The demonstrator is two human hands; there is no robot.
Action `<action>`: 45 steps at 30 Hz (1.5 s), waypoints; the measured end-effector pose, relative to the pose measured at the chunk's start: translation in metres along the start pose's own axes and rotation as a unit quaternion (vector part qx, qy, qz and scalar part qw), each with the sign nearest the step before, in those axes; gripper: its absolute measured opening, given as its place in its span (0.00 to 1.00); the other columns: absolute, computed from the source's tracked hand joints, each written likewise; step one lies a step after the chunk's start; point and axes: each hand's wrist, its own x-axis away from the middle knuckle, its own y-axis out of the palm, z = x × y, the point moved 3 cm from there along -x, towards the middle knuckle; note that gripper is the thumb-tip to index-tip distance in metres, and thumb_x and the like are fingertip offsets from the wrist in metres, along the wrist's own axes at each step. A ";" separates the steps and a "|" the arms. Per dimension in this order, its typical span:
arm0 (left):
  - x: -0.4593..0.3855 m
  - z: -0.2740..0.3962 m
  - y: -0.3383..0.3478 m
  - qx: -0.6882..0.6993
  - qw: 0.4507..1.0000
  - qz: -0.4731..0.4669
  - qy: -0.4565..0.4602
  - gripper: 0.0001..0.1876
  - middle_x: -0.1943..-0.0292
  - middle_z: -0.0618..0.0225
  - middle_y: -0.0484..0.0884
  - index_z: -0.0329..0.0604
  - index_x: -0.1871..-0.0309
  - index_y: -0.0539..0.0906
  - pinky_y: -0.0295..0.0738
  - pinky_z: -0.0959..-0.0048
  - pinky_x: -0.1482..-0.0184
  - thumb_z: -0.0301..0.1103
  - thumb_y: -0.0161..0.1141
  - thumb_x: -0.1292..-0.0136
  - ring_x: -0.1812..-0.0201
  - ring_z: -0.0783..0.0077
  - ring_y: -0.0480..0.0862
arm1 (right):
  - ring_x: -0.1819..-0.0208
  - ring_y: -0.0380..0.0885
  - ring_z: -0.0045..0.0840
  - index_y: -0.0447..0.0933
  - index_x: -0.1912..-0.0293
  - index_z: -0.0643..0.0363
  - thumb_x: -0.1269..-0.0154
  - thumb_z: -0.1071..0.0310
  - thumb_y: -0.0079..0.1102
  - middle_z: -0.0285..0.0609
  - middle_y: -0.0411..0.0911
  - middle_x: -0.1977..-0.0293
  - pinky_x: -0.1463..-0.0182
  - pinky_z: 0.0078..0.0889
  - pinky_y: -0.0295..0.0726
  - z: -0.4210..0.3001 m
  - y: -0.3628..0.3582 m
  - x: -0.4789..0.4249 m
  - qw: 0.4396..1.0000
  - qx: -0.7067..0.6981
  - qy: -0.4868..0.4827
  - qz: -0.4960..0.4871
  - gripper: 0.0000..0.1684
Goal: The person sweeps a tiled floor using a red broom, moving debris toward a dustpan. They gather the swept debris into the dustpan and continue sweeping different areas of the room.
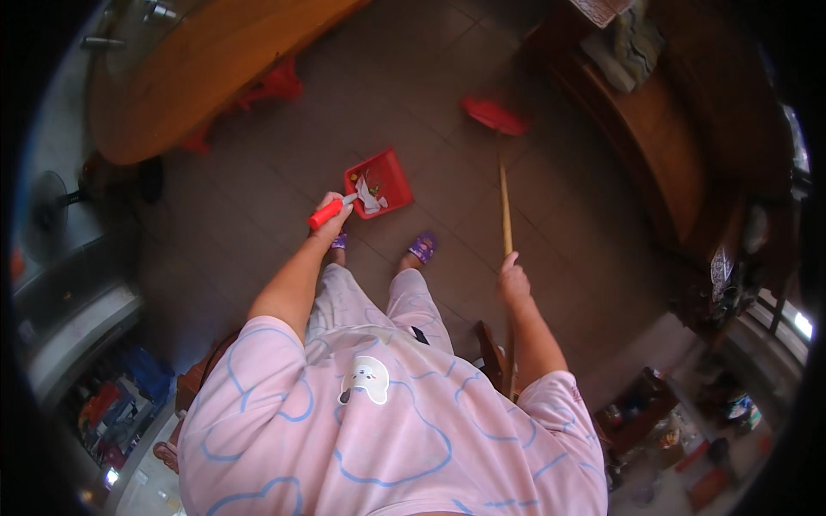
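Note:
My left hand (332, 216) is closed around the red handle grip (326, 214) of a red plastic dustpan (395, 180). White paper scraps (369, 197) and small bits of green and yellow litter lie in the pan. A wooden broom handle (505, 200) is gripped in my right hand (514, 280); its rear end passes back beside my right arm. At its far end the red broom head (493, 116) looks blurred over the tiled floor, well to the right of the dustpan. Whether its bristles touch the floor, I cannot tell.
A long wooden table (213, 71) stands at the upper left, with red plastic stools (277, 80) beneath its edge. To the right is a wooden bench (658, 129) with cloth on it. A fan (48, 216) stands at the far left. Wooden furniture is close beside me.

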 end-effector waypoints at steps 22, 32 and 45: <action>-0.046 -0.124 0.012 0.107 0.994 0.018 0.029 0.12 0.72 0.65 0.75 0.45 0.61 0.73 0.72 0.70 0.65 0.30 0.66 0.43 0.69 0.72 0.73 | 0.53 0.77 0.54 0.59 0.36 0.62 0.46 0.71 0.60 0.64 0.77 0.57 0.51 0.44 0.76 -0.084 -0.009 0.161 0.967 -0.234 -0.033 -0.093 0.37; -0.043 -0.145 0.033 0.066 0.995 0.060 -0.045 0.13 0.71 0.67 0.75 0.45 0.59 0.73 0.73 0.69 0.66 0.33 0.66 0.42 0.70 0.71 0.73 | 0.60 0.77 0.57 0.61 0.49 0.61 0.43 0.70 0.50 0.64 0.77 0.66 0.61 0.53 0.76 -0.075 -0.048 -0.190 0.995 -0.080 -0.037 0.048 0.22; -0.052 -0.186 0.062 0.039 0.994 0.105 0.018 0.16 0.66 0.62 0.81 0.44 0.52 0.75 0.76 0.69 0.62 0.32 0.66 0.43 0.67 0.65 0.79 | 0.59 0.77 0.56 0.54 0.41 0.62 0.47 0.72 0.56 0.63 0.77 0.66 0.59 0.49 0.77 -0.141 0.038 -0.008 0.979 -0.107 -0.135 -0.110 0.34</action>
